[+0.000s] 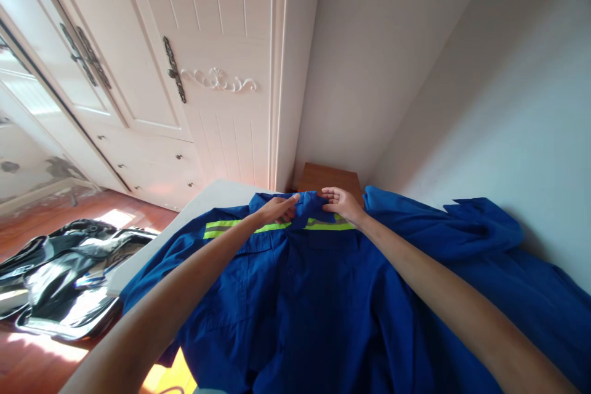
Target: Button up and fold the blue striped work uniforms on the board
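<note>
A blue work jacket [258,277] with a yellow-green and grey reflective stripe across the chest lies spread over a white surface, its collar at the far end. My left hand [281,208] is closed on the left side of the collar, thumb on top and fingers partly under the cloth. On the collar's right side my right hand [342,203] pinches the edge between thumb and fingers. More blue cloth [443,228] lies bunched to the right, against the wall.
A white wardrobe [226,135] with dark metal handles stands ahead on the left. An open suitcase [69,283] with things in it lies on the reddish wooden floor at the left. Beyond the collar is a brown wooden piece [330,176]; a pale wall [508,123] rises at the right.
</note>
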Action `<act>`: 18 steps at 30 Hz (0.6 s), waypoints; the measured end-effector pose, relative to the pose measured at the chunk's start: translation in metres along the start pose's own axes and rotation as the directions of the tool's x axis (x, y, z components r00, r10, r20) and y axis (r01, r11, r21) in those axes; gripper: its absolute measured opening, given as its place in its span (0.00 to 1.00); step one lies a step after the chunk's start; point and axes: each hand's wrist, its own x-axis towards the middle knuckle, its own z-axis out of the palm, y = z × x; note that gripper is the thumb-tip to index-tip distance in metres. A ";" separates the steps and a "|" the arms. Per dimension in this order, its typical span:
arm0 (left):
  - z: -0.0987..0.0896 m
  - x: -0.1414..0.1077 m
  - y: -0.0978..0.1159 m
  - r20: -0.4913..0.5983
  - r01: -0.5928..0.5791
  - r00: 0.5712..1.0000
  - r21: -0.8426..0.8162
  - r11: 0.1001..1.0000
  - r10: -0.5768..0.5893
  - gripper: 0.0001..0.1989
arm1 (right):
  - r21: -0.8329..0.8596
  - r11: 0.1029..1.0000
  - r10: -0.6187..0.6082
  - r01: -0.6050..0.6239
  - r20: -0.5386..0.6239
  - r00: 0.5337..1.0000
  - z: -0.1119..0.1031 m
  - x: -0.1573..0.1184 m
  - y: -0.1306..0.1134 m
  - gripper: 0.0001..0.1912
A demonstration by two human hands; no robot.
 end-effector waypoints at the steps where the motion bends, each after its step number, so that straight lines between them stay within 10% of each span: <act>1: 0.002 0.002 0.006 -0.048 0.023 0.999 -0.054 0.998 -0.026 0.37 | 0.013 0.999 -0.044 0.044 -0.011 0.999 0.004 -0.004 -0.001 0.33; 8: 0.031 0.014 0.031 -0.115 0.135 0.981 -0.170 0.976 -0.155 0.24 | -0.138 0.971 -0.206 0.196 -0.056 0.977 0.029 -0.034 -0.010 0.19; 12: 0.038 0.002 0.026 -0.119 0.076 0.987 -0.270 0.960 -0.112 0.19 | -0.159 0.986 0.020 -0.051 -0.186 0.982 0.024 -0.043 -0.013 0.13; 18: 0.054 -0.028 0.003 -0.078 0.036 0.991 -0.634 0.773 -0.111 0.20 | -0.079 0.957 0.275 -0.280 -0.066 0.959 0.016 -0.044 -0.021 0.12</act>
